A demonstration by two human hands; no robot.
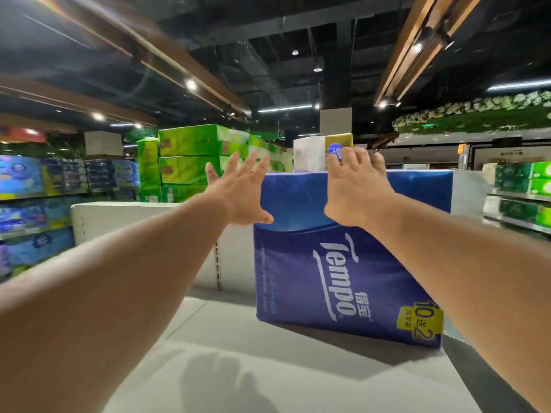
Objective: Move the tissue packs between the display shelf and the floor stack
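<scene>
A large blue Tempo tissue pack (343, 263) stands upright on the grey top of the display shelf (238, 353), right of centre. My right hand (354, 186) lies flat against the pack's upper front, fingers spread over its top edge. My left hand (238, 189) is open with spread fingers at the pack's upper left corner; whether it touches the pack I cannot tell. Neither hand grips anything.
A white and a yellow tissue box (323, 153) stand behind the blue pack. Green cartons (190, 162) are stacked behind the shelf's white back panel (134, 222). Shelves of blue packs (35, 204) run along the left, green packs (524, 192) on the right.
</scene>
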